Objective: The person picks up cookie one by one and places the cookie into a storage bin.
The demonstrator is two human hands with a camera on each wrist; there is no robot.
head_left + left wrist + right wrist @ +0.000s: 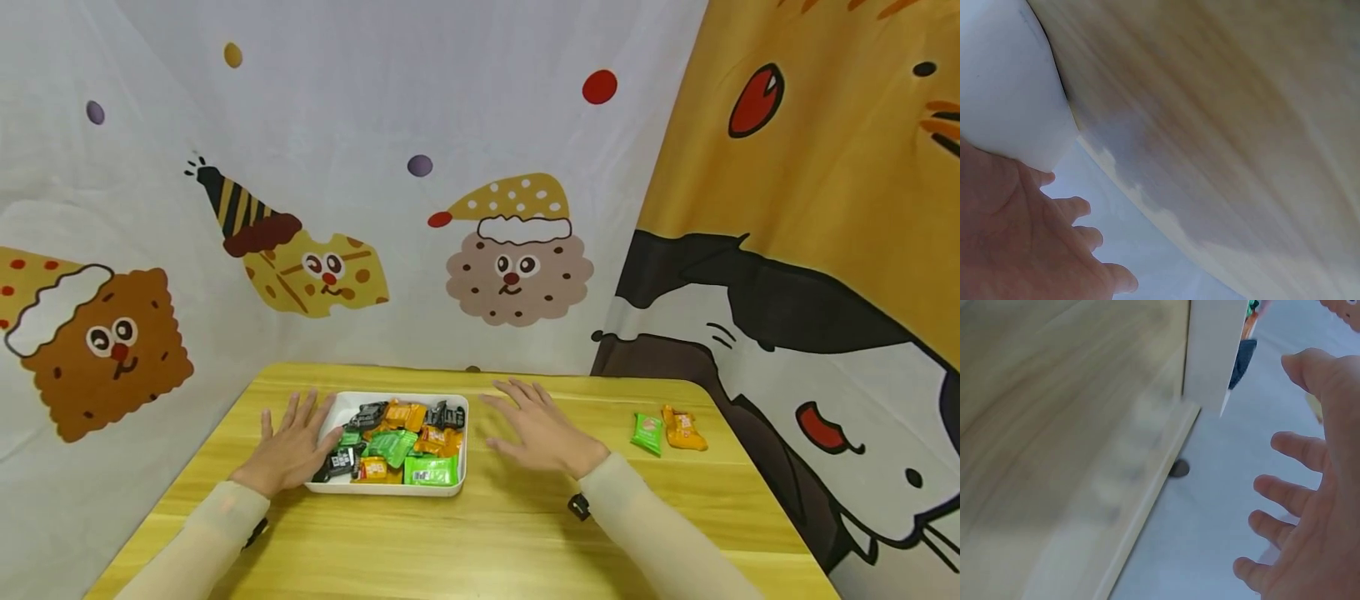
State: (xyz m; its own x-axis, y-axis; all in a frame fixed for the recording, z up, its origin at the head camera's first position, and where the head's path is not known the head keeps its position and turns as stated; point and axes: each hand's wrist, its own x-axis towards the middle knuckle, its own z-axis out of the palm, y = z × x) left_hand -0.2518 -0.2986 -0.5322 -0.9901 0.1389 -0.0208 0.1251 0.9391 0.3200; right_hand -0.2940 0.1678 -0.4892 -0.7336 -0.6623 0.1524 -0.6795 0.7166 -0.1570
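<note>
A white rectangular tray (384, 490) holds a pile of small wrapped snacks, among them a green packet (431, 471), an orange packet (405, 414) and a black packet (369, 415). My left hand (288, 446), fingers spread, lies along the tray's left side and overlaps its rim in the head view; the left wrist view puts the palm right against or very near the white wall (1010, 81), and contact is hard to tell. To the right of the tray, my right hand (543, 433) hovers with fingers spread, apart from the tray and holding nothing.
On the right part of the wooden table (420, 550) lie a green packet (647, 433) and an orange packet (683, 428), side by side. Behind the table's far edge hangs a white cloth (337, 100) printed with cartoon figures; an orange cartoon cloth (847, 192) hangs at right.
</note>
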